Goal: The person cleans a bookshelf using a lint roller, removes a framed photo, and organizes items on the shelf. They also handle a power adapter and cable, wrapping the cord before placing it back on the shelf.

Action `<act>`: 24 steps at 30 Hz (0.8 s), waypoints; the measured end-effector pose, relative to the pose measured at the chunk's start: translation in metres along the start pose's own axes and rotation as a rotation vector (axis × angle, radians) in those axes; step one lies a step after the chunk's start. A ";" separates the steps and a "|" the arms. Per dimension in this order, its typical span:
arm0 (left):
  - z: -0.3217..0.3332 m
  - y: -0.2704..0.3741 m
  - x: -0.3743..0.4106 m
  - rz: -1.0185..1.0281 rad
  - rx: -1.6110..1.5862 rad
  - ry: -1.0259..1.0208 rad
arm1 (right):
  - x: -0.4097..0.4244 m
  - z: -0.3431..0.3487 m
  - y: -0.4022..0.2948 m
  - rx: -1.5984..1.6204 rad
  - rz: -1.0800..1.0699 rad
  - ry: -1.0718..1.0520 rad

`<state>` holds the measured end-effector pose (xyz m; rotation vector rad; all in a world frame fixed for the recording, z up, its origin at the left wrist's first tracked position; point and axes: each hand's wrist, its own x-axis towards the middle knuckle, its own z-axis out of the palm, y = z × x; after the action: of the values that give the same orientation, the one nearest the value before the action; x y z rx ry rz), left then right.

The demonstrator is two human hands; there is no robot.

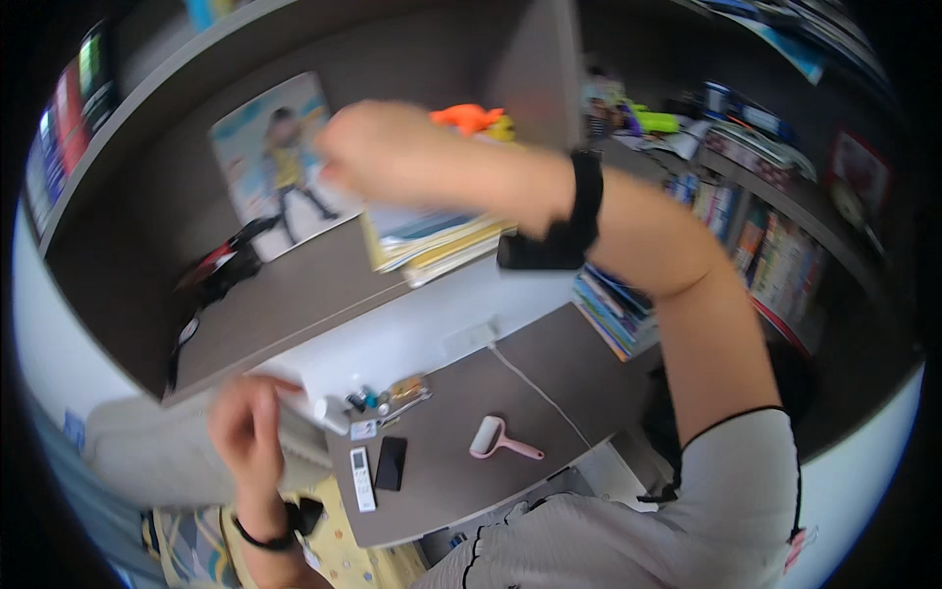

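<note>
My right hand [368, 151], blurred, is raised in front of the shelf compartment, overlapping the right edge of a picture board [276, 166] that shows a standing figure. Its fingers look curled; whether they grip the board or anything else is unclear. Behind that forearm lie stacked papers and folders [456, 247] and an orange toy [467, 118]. My left hand [250, 420] hovers left of the desk, below the shelf edge, with a finger stretched out and nothing visible in it. Both wrists wear black bands.
On the desk [434, 486] are a pink-handled lint roller [486, 436], a white remote control [362, 478], a black phone [391, 464], a white cup [332, 414] and a cable [541, 390]. Books [780, 258] fill the right shelves. A dark cluttered bundle [221, 261] lies on the left shelf.
</note>
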<state>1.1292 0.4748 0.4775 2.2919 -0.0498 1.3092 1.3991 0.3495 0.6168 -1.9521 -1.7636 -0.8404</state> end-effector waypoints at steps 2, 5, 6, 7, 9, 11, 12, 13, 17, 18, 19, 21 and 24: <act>0.024 0.018 -0.040 -0.169 -0.344 -0.202 | -0.055 0.015 -0.028 0.065 -0.313 0.203; 0.081 -0.003 -0.088 -0.389 -0.725 -0.489 | -0.159 0.029 -0.085 0.349 -0.383 0.396; 0.110 -0.019 -0.104 -0.572 -0.883 -0.483 | -0.188 0.052 -0.101 0.396 -0.340 0.437; 0.138 -0.034 -0.122 -0.766 -1.032 -0.435 | -0.216 0.077 -0.114 0.457 -0.273 0.444; 0.183 -0.058 -0.144 -0.760 -0.996 -0.532 | -0.267 0.128 -0.130 0.486 -0.138 0.386; 0.240 -0.020 -0.148 -0.726 -1.162 -0.567 | -0.316 0.174 -0.116 0.398 -0.016 0.246; 0.263 -0.001 -0.153 -0.719 -1.244 -0.576 | -0.337 0.180 -0.108 0.392 0.078 0.259; 0.277 0.004 -0.148 -0.776 -1.367 -0.560 | -0.357 0.180 -0.097 0.383 0.164 0.271; 0.283 0.012 -0.147 -1.062 -1.805 -0.606 | -0.448 0.212 0.003 0.331 0.949 0.195; 0.279 -0.004 -0.143 -0.951 -1.840 -0.742 | -0.452 0.189 0.047 0.447 1.239 0.198; 0.280 -0.015 -0.136 -0.823 -1.872 -0.883 | -0.446 0.172 0.070 0.312 1.116 0.465; 0.290 -0.023 -0.136 -0.890 -1.728 -0.820 | -0.417 0.122 0.093 0.261 0.963 0.791; 0.315 -0.006 -0.140 -1.008 -1.255 -0.707 | -0.369 0.044 0.124 0.333 0.804 0.922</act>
<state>1.3072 0.3141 0.2296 1.1825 0.0392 -0.1564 1.5161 0.0807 0.3574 -1.4505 -0.4776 -0.8458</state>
